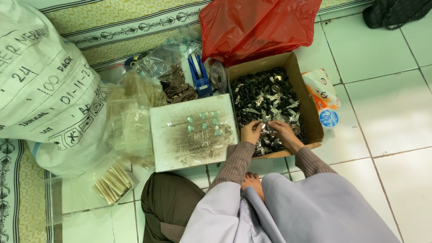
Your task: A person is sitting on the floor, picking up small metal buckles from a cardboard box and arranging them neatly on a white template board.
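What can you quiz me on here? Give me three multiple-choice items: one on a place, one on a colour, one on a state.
1. Where are both hands?
A. over the cardboard box of small metal parts
B. on the white sack
C. on the bare floor tiles

2. What colour is the plastic bag behind the box?
A. blue
B. red
C. yellow

3. How does the cardboard box stand?
A. taped shut
B. tipped on its side
C. open at the top

Answers:
1. A: the left hand and right hand sit at the near edge of the cardboard box, among the metal parts.
2. B: the plastic bag is red.
3. C: its contents show from above.
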